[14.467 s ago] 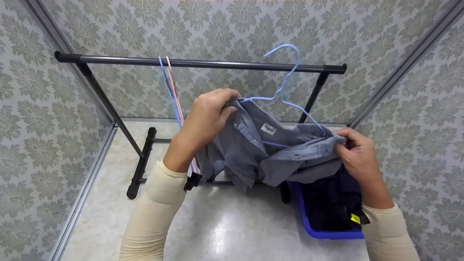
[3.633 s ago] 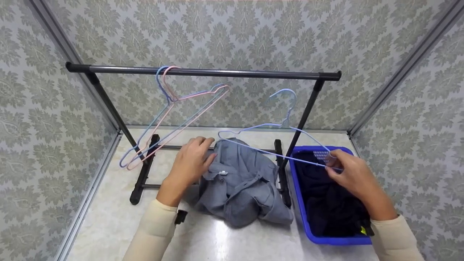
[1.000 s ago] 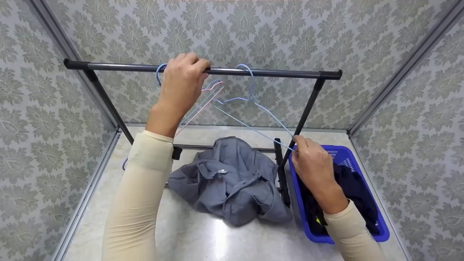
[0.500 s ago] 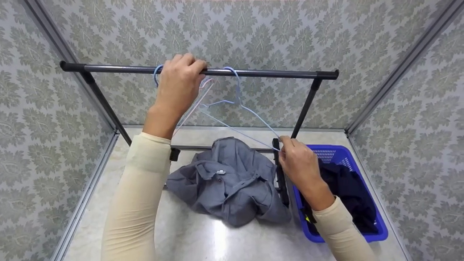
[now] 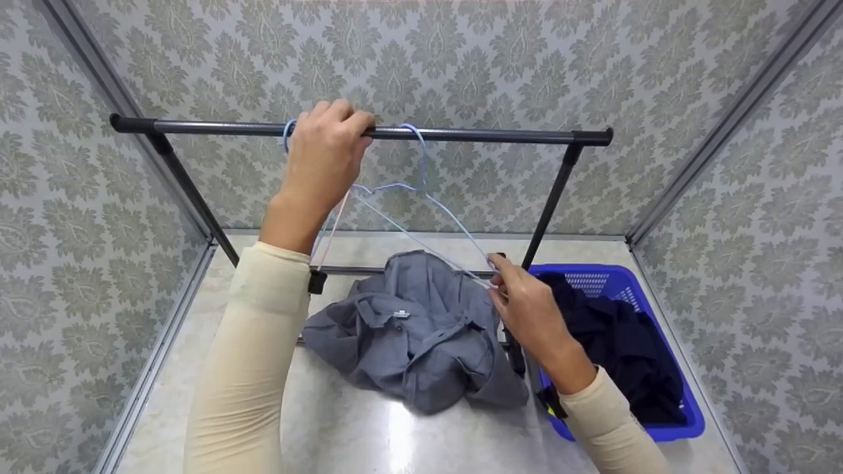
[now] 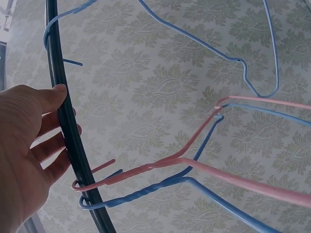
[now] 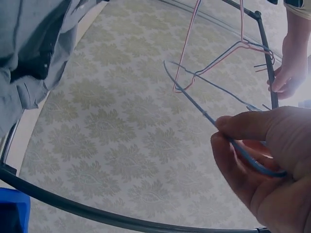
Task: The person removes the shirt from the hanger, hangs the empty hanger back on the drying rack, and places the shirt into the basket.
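Observation:
My left hand (image 5: 326,148) grips the top bar (image 6: 62,107) of a black clothes rack, thumb on one side and fingers curled behind it. My right hand (image 5: 530,306) pinches the lower right corner of a blue wire hanger (image 7: 192,103), whose hook sits over the bar to the right of my left hand. A pink hanger (image 6: 228,177) and another blue hanger (image 6: 146,194) hang from the bar close to my left hand, which mostly hides them in the head view. Below lies a crumpled grey shirt (image 5: 421,342) with its collar label showing.
A blue plastic basket (image 5: 616,280) with dark clothing (image 5: 632,355) stands to the right of the shirt. Patterned walls close in the space at the back and both sides. The rack's right leg (image 5: 552,204) rises beside the basket.
My right hand has moved left, sliding the blue hanger along the bar toward the other hangers. My left hand stays on the bar. The grey shirt has not moved in the last second.

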`<state>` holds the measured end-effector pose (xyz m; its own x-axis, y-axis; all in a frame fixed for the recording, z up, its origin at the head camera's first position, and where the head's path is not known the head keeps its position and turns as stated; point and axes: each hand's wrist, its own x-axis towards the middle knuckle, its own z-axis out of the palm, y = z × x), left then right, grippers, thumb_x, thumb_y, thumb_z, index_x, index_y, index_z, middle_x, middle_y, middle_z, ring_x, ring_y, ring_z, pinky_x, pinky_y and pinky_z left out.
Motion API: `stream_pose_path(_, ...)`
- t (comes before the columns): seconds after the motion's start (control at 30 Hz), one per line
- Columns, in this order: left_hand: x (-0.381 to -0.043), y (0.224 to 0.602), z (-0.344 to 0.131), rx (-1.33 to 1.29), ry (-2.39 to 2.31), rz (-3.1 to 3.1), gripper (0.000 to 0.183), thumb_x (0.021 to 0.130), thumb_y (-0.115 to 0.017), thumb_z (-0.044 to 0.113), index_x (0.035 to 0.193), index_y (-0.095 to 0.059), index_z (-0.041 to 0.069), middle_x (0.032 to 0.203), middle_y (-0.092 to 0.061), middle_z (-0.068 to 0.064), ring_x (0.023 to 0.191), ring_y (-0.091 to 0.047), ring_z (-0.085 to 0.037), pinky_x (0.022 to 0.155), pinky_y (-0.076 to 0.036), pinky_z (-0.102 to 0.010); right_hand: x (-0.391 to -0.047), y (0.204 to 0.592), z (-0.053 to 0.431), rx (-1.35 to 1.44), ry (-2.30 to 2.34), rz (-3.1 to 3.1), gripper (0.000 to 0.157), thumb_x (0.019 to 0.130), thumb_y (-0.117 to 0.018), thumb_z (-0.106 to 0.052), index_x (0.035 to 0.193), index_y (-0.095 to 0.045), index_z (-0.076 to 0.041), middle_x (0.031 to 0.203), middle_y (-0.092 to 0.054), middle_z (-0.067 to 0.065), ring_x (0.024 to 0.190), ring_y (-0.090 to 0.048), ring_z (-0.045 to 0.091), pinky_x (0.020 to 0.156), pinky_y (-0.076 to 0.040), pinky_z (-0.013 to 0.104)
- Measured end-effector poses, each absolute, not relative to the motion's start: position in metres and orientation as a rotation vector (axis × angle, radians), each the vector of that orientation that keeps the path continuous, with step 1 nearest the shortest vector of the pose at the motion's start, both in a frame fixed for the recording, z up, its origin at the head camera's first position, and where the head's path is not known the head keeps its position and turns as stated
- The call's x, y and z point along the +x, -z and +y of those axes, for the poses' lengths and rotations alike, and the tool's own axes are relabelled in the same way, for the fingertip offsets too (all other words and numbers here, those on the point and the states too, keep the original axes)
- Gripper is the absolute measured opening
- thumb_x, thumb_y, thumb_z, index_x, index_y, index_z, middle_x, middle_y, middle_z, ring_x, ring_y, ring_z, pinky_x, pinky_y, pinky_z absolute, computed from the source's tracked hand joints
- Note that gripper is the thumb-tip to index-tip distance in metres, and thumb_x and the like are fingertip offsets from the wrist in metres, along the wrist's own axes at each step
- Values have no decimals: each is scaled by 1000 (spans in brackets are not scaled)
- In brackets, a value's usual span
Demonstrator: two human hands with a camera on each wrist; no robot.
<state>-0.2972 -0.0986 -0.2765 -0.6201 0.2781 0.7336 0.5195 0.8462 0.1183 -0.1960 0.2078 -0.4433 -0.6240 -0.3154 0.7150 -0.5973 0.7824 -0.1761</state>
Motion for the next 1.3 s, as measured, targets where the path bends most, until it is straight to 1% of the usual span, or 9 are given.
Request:
stream_pose_path(0.1, -297, 276, -99, -572, 420, -2276, 15, 97, -70, 11, 108, -76, 4, 98, -67, -15, 93, -61, -38, 74, -47, -49, -194, 448, 204, 743, -575, -2215, 56, 78, -83, 7, 130, -63, 2, 91, -73, 11, 76, -74, 20, 67, -62, 30)
stream_pose_path(0.3, -297, 276, -99, -569, 423, -2285, 15, 97, -70, 11, 109, -76, 4, 98, -67, -15, 92, -61, -38, 75, -47, -49, -193, 456, 193, 795, -599, -2119, 63, 75, -86, 9, 132, -61, 4, 94, -75, 12, 75, -73, 19, 66, -61, 28)
stream_pose_path(0.43, -297, 275, -99, -571, 422, -2281, 16, 97, -69, 11, 110, -76, 4, 98, -67, -16, 93, -61, -38, 75, -47, -49, -193, 457, 183, 791, -583, -2070, 61, 75, -87, 6, 130, -61, 4, 95, -75, 12, 76, -73, 19, 66, -60, 27)
stream_pose_path(0.63, -297, 275, -99, -573, 432, -2273, 16, 98, -69, 13, 109, -75, 2, 98, -68, -16, 93, -61, -37, 75, -47, -49, -191, 459, 173, 777, -555, -2057, 55, 77, -84, 5, 127, -62, 3, 97, -71, 11, 78, -72, 20, 71, -60, 28)
stream_pose_path(0.77, -297, 275, -99, -573, 439, -2275, 16, 98, -69, 13, 107, -75, 1, 98, -68, -16, 94, -62, -37, 75, -47, -49, -190, 464, 169, 800, -554, -2049, 56, 76, -84, 5, 128, -62, 4, 99, -71, 11, 80, -71, 20, 74, -60, 28)
stream_pose_path(0.93, -297, 276, -100, -580, 441, -2268, 14, 98, -69, 13, 104, -74, 1, 97, -67, -16, 96, -62, -38, 75, -46, -50, -186, 471, 168, 864, -547, -2053, 64, 76, -87, 0, 133, -59, 5, 105, -72, 11, 83, -73, 18, 75, -60, 25)
stream_pose_path(1.03, -297, 276, -100, -582, 444, -2264, 14, 98, -69, 13, 105, -74, 1, 97, -67, -16, 96, -62, -38, 75, -46, -50, -182, 474, 168, 908, -536, -2067, 76, 76, -90, -9, 140, -53, 6, 110, -73, 10, 84, -74, 16, 76, -60, 23)
stream_pose_path(1.17, -296, 277, -99, -583, 446, -2267, 16, 99, -68, 14, 106, -74, 1, 98, -67, -17, 96, -62, -38, 74, -46, -49, -177, 479, 172, 963, -508, -2075, 92, 74, -94, -22, 145, -46, 9, 116, -75, 10, 87, -74, 18, 77, -61, 28)
stream_pose_path(1.3, -296, 277, -99, -575, 441, -2277, 16, 99, -68, 14, 107, -75, 1, 99, -68, -17, 97, -62, -37, 75, -46, -49, -173, 483, 176, 1012, -491, -2095, 91, 75, -93, -26, 146, -47, 8, 122, -74, 9, 93, -73, 19, 80, -61, 31)
